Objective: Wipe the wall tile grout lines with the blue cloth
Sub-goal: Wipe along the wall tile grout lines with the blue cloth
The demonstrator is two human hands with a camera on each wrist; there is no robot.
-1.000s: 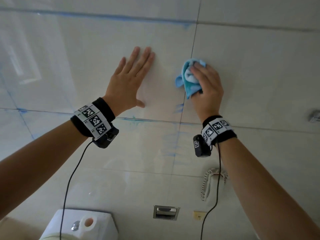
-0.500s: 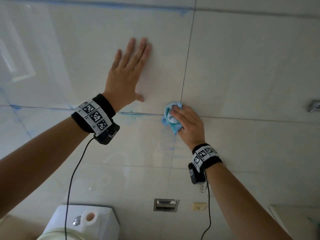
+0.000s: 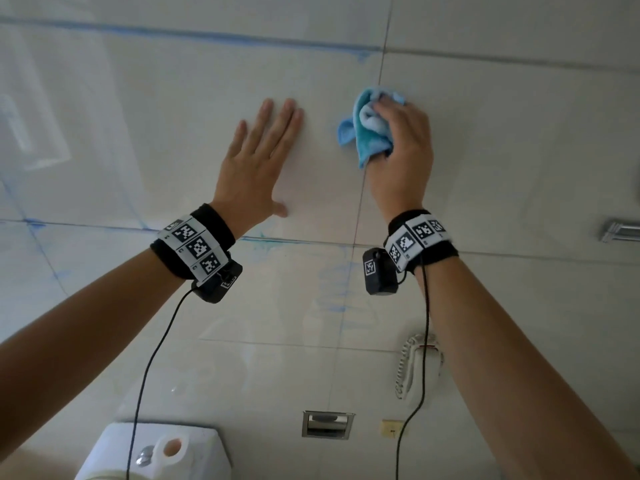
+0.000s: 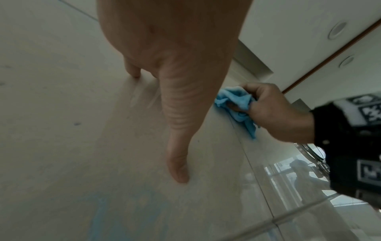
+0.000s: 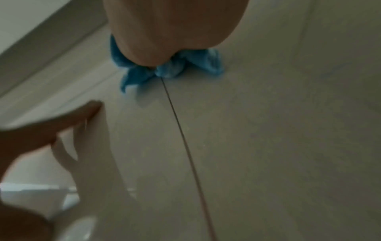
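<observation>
Nearest the camera, at the bottom of the head view: a white toilet tank (image 3: 114, 448) with a paper roll (image 3: 169, 448) on its lid, well below the vertical grout line (image 3: 360, 199). Just right of the tank, a recessed metal holder (image 3: 327, 424) set in the wall; further right, a white wall phone (image 3: 420, 367) with a coiled cord, directly under the right forearm.

Higher up, black wristbands with checkered markers on both wrists, thin black cables hanging down from each.

Left of the grout line, well apart from it: left hand (image 3: 258, 164) pressed flat on the glossy tile (image 3: 138, 133) — fingers straight and together, thumb (image 4: 177, 169) splayed toward the line, holding nothing.

On the grout line itself, above the horizontal joint (image 3: 294, 241): blue cloth (image 3: 367, 133), bunched into a wad and pressed against the wall. Right hand (image 3: 403, 161) curled round it, fingers over the top, a loose corner sticking out to the left toward the left hand's fingertips, not touching them. From the right wrist view, cloth (image 5: 164, 71) sitting right at the upper end of the dark line (image 5: 179, 128), heel of the right hand (image 5: 173, 32) on top.

Blue smears along the horizontal joint left of the line, and along the upper joint (image 3: 207, 35) farther up. Far right of the line, part of a chrome fitting (image 3: 620, 232) at the frame edge.
</observation>
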